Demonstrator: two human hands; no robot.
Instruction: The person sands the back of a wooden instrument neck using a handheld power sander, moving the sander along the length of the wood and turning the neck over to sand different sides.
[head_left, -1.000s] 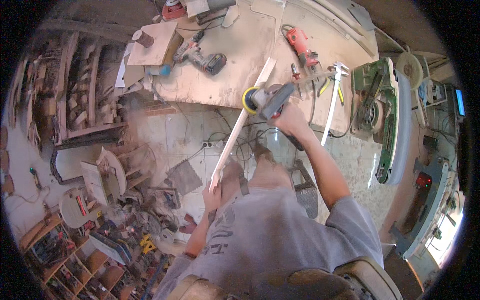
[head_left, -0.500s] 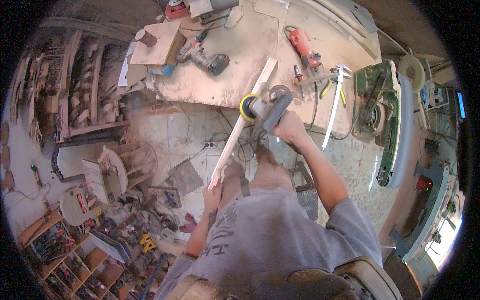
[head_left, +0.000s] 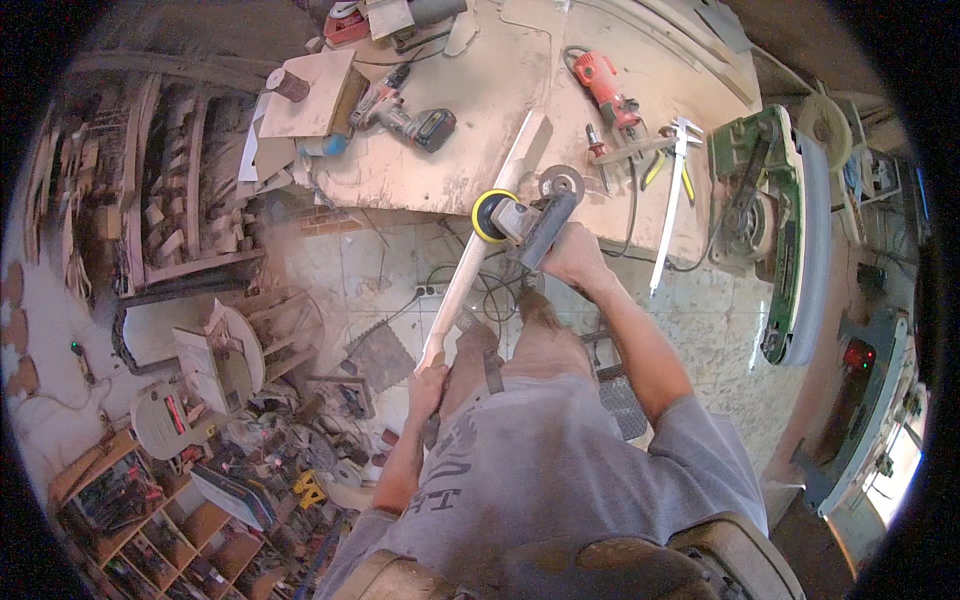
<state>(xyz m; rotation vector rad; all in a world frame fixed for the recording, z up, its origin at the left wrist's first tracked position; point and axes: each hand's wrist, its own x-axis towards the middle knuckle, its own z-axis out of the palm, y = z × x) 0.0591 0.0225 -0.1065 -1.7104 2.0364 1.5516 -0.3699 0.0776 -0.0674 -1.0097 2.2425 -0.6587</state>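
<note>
Relative to the frame one second earlier, the sander [head_left: 538,232] had shifted slightly toward the wearer along the wooden strip [head_left: 460,290], and its yellow-rimmed pad [head_left: 490,217] showed more of its round outline. At left, we noted that the left hand [head_left: 428,388] secured only the strip's near end; the far end lay over the tabletop [head_left: 480,130], though we could not tell whether it rested there. With so long a span beyond one grip, we judged that drag from the pad could have swung or twisted the strip out of the fingers. At centre, a tilted pad could have bitten into the narrow wood with its rim. At right, a slackened hold could have let the sander skid off toward the legs [head_left: 540,350].

As to pose, we saw the left arm bent low, its hand wrapped around the wood just left of the legs. The right forearm [head_left: 645,340] slanted forward and inward, and the right hand [head_left: 577,258] was closed around the sander's body beside the tabletop's near edge.
</note>
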